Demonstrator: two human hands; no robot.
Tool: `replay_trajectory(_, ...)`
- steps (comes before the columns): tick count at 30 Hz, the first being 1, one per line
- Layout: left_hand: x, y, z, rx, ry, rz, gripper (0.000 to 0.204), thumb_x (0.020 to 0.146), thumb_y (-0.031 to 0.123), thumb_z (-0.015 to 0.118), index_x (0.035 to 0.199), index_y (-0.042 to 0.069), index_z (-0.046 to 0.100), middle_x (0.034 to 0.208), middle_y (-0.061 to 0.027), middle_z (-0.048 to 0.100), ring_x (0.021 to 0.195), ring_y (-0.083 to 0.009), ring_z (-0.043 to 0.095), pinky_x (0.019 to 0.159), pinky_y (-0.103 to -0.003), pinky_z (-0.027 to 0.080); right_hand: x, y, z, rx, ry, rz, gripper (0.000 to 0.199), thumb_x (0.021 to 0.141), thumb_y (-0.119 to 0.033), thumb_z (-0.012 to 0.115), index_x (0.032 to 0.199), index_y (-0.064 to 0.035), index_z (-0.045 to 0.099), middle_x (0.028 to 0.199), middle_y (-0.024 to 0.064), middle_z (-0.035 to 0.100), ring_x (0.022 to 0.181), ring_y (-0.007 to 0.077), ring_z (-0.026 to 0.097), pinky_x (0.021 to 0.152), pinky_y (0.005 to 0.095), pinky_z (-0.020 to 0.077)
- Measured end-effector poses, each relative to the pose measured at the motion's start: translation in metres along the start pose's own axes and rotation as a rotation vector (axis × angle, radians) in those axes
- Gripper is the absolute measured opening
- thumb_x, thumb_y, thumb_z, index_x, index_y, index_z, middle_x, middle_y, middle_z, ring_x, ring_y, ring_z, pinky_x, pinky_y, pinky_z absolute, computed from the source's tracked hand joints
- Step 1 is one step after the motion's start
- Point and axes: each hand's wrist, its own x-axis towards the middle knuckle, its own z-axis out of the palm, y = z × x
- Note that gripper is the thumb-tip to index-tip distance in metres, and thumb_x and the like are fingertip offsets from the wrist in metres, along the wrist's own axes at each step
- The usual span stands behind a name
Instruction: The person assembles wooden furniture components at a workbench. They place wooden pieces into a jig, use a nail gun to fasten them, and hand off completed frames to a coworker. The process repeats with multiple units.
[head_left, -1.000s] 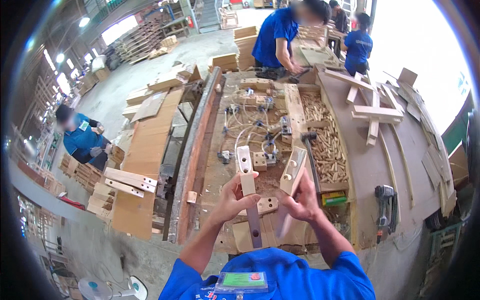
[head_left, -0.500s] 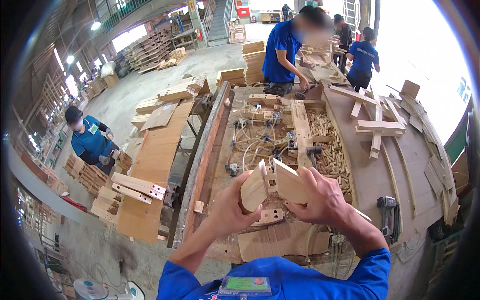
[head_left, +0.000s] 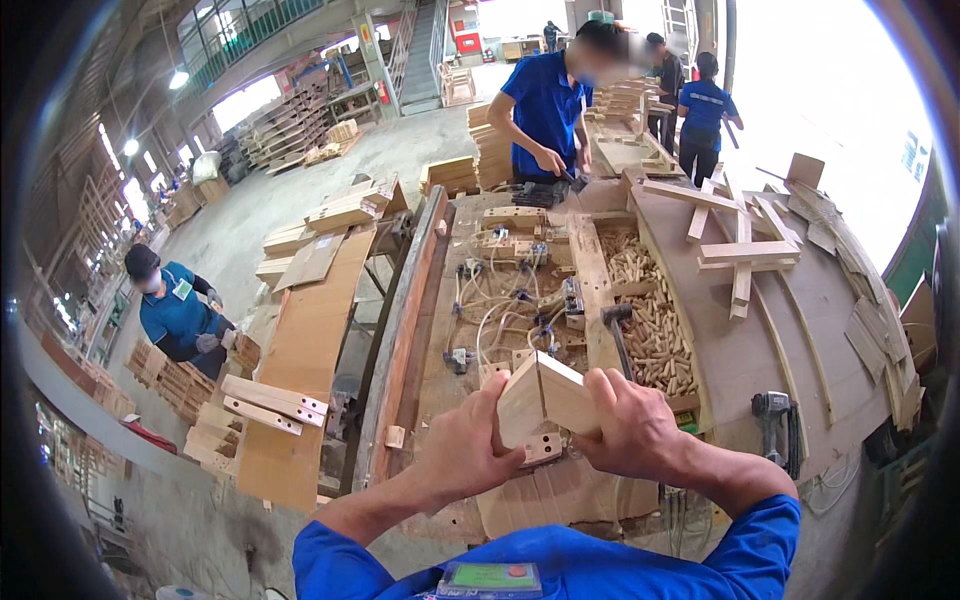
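My left hand [head_left: 462, 440] grips a pale wooden piece [head_left: 519, 408] with an angled end. Closed round a second wooden piece [head_left: 568, 396] is my right hand [head_left: 636, 424]. The two pieces meet at a slanted seam, forming a peak over the workbench, and only a thin dark line shows between them. My fingers cover their outer ends. Just beyond my right hand lies a hammer [head_left: 618, 316], its head on the bench frame. Below the pieces is a drilled wooden block [head_left: 543, 448].
Hoses and metal clamps [head_left: 460, 358] cover the bench centre. Wooden dowels [head_left: 650, 315] fill a trough at right. A nail gun [head_left: 771, 420] and wooden strips lie on the right table [head_left: 720, 350]. One co-worker [head_left: 545, 110] stands across the bench, another [head_left: 178, 310] at left.
The two wooden pieces have come together, closing the gap where a joint block showed between them. The co-worker across the bench has drawn a hand back towards the body.
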Motion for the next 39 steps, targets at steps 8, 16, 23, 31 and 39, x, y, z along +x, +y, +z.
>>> replay_trajectory(8, 0.011, 0.001, 0.005, 0.025, -0.044, 0.032, 0.096, 0.079, 0.025, 0.084, 0.157, 0.002, 0.033, 0.101, -0.0208, 0.072, 0.084, -0.0393, 0.076, 0.079, -0.047, 0.061, -0.004, 0.008, 0.006, -0.009, 0.052, 0.002, 0.055, 0.081, -0.024, 0.081, 0.118, -0.0014, 0.048, 0.100, 0.0198, 0.061, 0.089, 0.0418, 0.069, 0.076, 0.0520, 0.0574)
replay_trajectory(16, 0.050, -0.001, -0.011, 0.193, 0.006, 0.209, 0.091, 0.075, 0.024, 0.086, 0.154, 0.006, 0.044, 0.122, -0.0216, 0.067, 0.110, -0.0385, 0.069, 0.092, -0.050, 0.054, 0.012, 0.031, 0.043, 0.197, 0.311, 0.068, 0.064, 0.078, -0.028, 0.085, 0.125, -0.0010, 0.051, 0.106, 0.0235, 0.067, 0.095, 0.0433, 0.071, 0.079, 0.0487, 0.0586)
replay_trajectory(23, 0.040, -0.034, 0.022, 0.430, 0.510, 0.483, 0.080, 0.083, 0.043, 0.086, 0.149, 0.009, 0.055, 0.133, -0.0183, 0.060, 0.131, -0.0383, 0.055, 0.110, -0.053, 0.042, 0.043, 0.073, 0.132, 1.007, 0.707, 0.354, 0.061, 0.082, -0.015, 0.087, 0.132, -0.0045, 0.054, 0.114, 0.0083, 0.066, 0.101, 0.0195, 0.067, 0.090, 0.0360, 0.0548)
replay_trajectory(31, -0.052, -0.110, 0.122, 0.224, -0.182, -0.050, 0.074, 0.084, 0.041, 0.081, 0.147, 0.012, 0.055, 0.114, -0.0187, 0.071, 0.100, -0.0387, 0.074, 0.085, -0.050, 0.060, 0.050, 0.080, 0.237, 1.554, 0.926, 0.887, 0.058, 0.091, -0.018, 0.083, 0.140, -0.0075, 0.052, 0.124, 0.0034, 0.062, 0.109, 0.0176, 0.061, 0.097, 0.0362, 0.0498)
replay_trajectory(39, -0.050, -0.197, 0.109, 0.313, -0.343, 0.047, 0.073, 0.078, 0.036, 0.081, 0.145, 0.018, 0.056, 0.099, -0.0154, 0.073, 0.080, -0.0348, 0.077, 0.069, -0.046, 0.065, -0.022, 0.096, 0.260, 1.615, 0.196, 1.048, 0.043, 0.106, -0.032, 0.069, 0.137, -0.0057, 0.055, 0.111, 0.0048, 0.067, 0.087, 0.0135, 0.068, 0.071, 0.0324, 0.0583)
